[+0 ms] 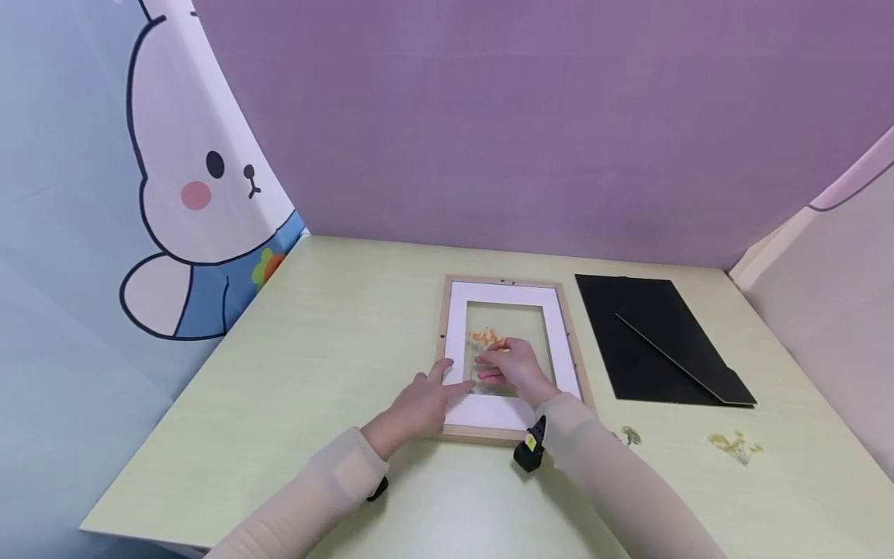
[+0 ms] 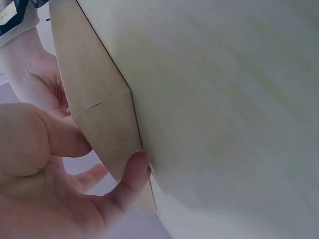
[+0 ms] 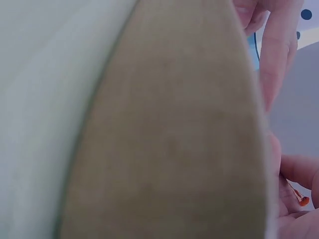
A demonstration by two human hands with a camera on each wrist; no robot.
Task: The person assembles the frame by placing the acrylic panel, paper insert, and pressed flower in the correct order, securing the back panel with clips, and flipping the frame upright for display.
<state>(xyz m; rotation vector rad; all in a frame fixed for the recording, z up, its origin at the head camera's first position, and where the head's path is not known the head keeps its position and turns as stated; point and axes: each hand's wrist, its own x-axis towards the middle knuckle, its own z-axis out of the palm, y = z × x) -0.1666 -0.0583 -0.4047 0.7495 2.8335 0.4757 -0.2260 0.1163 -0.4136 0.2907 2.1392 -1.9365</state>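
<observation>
A light wooden picture frame [image 1: 585, 388] with a white mat [image 1: 499, 411] and a see-through centre lies flat on the table. My left hand [image 1: 422, 405] rests at its lower left, fingers spread, with one on the mat; in the left wrist view a fingertip [image 2: 137, 167] touches the frame's outer side. Over the opening, my right hand [image 1: 515, 366] pinches a sprig of small orange dried flowers [image 1: 483, 336]. A bit of the orange sprig [image 3: 303, 200] shows by the fingers in the right wrist view. Its stem is mostly hidden.
Right of the frame lies a black backing board [image 1: 663, 334] with a slanting flap on it. A yellow dried sprig [image 1: 736, 446] and a small dark dried sprig [image 1: 632, 435] lie on the table [image 1: 349, 326] at the lower right. A purple curtain [image 1: 531, 132] hangs behind.
</observation>
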